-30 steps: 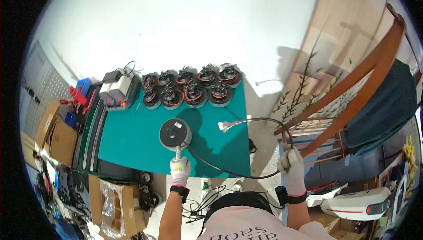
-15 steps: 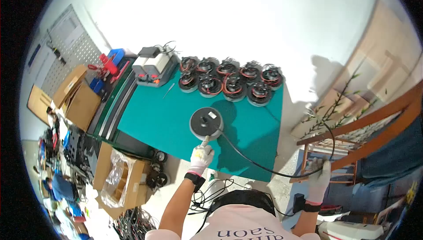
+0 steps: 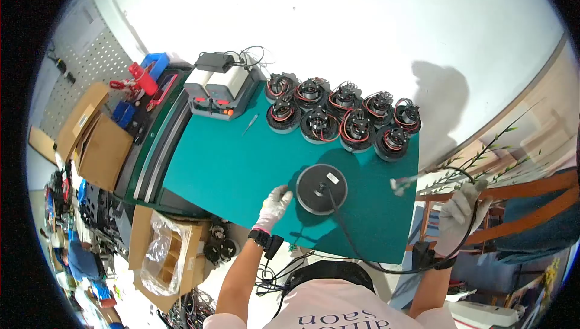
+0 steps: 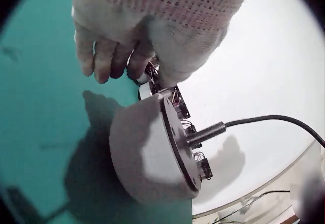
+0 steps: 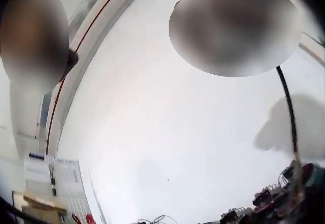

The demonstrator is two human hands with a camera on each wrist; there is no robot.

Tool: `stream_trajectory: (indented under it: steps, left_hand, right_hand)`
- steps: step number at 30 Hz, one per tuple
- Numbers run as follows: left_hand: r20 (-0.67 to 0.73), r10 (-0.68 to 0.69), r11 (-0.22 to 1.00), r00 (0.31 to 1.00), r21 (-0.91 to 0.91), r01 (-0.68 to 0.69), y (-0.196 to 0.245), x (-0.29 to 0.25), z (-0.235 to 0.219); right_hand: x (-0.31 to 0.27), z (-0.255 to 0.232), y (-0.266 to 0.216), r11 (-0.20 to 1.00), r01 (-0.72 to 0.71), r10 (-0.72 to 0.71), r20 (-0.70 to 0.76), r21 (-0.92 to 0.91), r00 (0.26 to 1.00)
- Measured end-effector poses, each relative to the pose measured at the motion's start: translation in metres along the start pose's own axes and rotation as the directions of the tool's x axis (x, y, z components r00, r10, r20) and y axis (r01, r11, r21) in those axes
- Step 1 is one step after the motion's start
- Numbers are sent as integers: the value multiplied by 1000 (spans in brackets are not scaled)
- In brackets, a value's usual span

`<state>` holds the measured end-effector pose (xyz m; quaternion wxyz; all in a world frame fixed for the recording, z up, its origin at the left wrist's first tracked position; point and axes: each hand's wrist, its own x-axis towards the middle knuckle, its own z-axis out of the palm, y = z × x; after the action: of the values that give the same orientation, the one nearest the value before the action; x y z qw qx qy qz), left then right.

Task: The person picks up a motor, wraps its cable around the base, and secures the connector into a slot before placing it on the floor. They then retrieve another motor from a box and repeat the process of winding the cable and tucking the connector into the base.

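A round grey hub motor (image 3: 321,189) with a black cover lies on the green table mat (image 3: 229,172), its cable sleeve standing up from the cover. My gloved left hand (image 3: 275,207) hovers left of the motor, fingers loosely bent and holding nothing. In the left wrist view, that hand (image 4: 147,31) is apart from the motor (image 4: 142,153). A black cable (image 3: 350,241) runs from the motor toward my gloved right hand (image 3: 462,211), which grips it off the table's right side. The cable's free end carries a pale plug (image 3: 397,185), blurred, over the mat's right edge.
Several wheel-like motor units (image 3: 356,130) with red and black wires stand in two rows at the back. A small screwdriver (image 3: 250,124) lies near a grey-white device (image 3: 220,84). A wooden chair (image 3: 531,208) stands at the right, an open carton (image 3: 166,250) at the left front.
My left hand has moved off the motor's front, where its finger touched, to the left side. My right hand has gone outward with the cable, and its plug swings back into view. The head view has shifted.
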<state>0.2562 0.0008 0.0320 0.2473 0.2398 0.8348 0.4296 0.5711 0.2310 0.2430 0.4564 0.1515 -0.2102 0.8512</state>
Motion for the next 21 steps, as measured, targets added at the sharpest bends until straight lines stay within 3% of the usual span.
stream_trajectory:
  steps: [2, 3, 4, 6, 7, 11, 14, 17, 21]
  left_hand:
    - [227, 63, 997, 972, -59, -51, -2, 14, -2]
    - [365, 70, 986, 928, -166, -9, -14, 26, 4]
    - [392, 82, 986, 916, -163, -18, -4, 32, 2]
    - [624, -103, 936, 774, -204, 289, 24, 39, -1]
    - [646, -98, 872, 757, -311, 378, 25, 43, 1]
    - [696, -70, 844, 714, -340, 414, 34, 52, 7]
    - [704, 52, 873, 709, -377, 309, 29, 64, 17]
    - [618, 131, 898, 775, -405, 171, 28, 63, 21]
    - [543, 118, 942, 831, -327, 80, 46, 53, 31]
  right_hand:
    - [13, 14, 22, 996, -1, 3, 27, -91, 1000]
    - [16, 19, 29, 991, 5, 0, 42, -132, 999]
    - [18, 26, 35, 985, 17, -7, 58, -173, 998]
    - [14, 37, 37, 970, 95, -94, 12, -225, 995]
    - [10, 42, 37, 954, 118, -124, -6, -274, 992]
    - [-15, 57, 24, 893, 188, -255, -115, -409, 960]
    - [-35, 58, 11, 861, 244, -360, -196, -446, 912]
    - [-50, 52, -7, 838, 263, -424, -268, -478, 865]
    - [-62, 41, -43, 847, 245, -436, -354, -472, 828]
